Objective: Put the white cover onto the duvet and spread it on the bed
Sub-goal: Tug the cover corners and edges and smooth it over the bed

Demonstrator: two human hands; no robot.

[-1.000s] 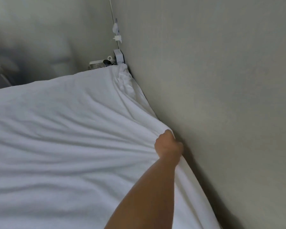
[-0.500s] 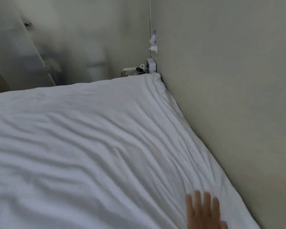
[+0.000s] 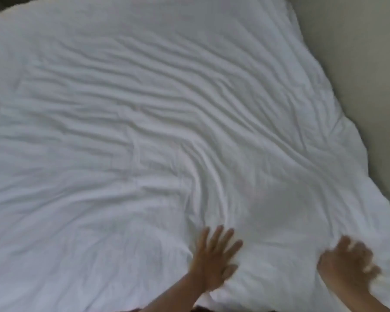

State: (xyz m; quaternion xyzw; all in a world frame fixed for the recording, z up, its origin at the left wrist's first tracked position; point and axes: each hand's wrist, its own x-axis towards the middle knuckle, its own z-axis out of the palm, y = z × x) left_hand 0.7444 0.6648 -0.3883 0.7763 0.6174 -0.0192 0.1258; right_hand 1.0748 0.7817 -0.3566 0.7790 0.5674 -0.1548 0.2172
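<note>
While the left hand (image 3: 213,257) lies flat, fingers straight and splayed, on the white cover (image 3: 144,131), the right hand (image 3: 349,262) is motion-blurred; its grip cannot be told. The soft, creased cover spreads across the bed, ridges fanning outward. Its far right edge meets the pale wall (image 3: 358,64).

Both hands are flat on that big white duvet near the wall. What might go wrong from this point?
Pressing down with the left hand and the blurred right hand may just push the long ridges across the white duvet around instead of flattening them. The duvet's right edge lies bunched against the wall, so smoothing toward it could pile up more cloth there. The near edge is out of view, so it may end up uneven.
</note>
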